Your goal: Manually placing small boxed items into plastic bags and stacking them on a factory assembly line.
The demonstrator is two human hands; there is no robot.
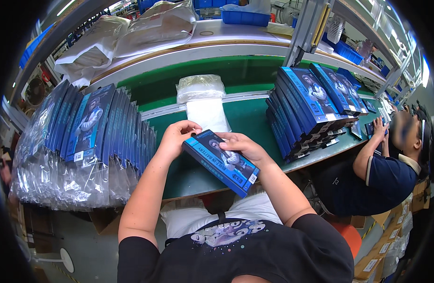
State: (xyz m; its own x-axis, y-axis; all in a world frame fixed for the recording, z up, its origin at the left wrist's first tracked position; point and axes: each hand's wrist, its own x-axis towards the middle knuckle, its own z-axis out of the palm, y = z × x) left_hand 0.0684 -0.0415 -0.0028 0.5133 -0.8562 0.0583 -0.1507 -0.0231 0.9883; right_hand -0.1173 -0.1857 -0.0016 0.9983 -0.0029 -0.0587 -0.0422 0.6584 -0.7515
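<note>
At your far left, a dense row of blue boxes in clear plastic bags [92, 122] stands on edge, with loose bag ends bunched along its near side. Next is your left hand [181, 134]: the fingers are bent and touch the far-left corner of the blue box [224, 165]. You have the rest of that grip hidden, so whether it pinches the box cannot be told. The box is in front of your body, above the near edge of the green table [247, 111], lying at a slant, its printed face up and its long side panel toward you. Just beyond it, a white sheet [205, 114] lies on the tabletop, and a pile of clear bags [200, 88] sits behind the sheet. Your right hand [245, 148] pinches the box at its right-hand side, thumb pressed on the printed face, fingers mostly out of sight beneath. Further right, stacked blue boxes [299, 111] lean in a tight group near the table edge. At far right, a co-worker [384, 179] in a dark, light-collared shirt sits with both hands raised at the table.
</note>
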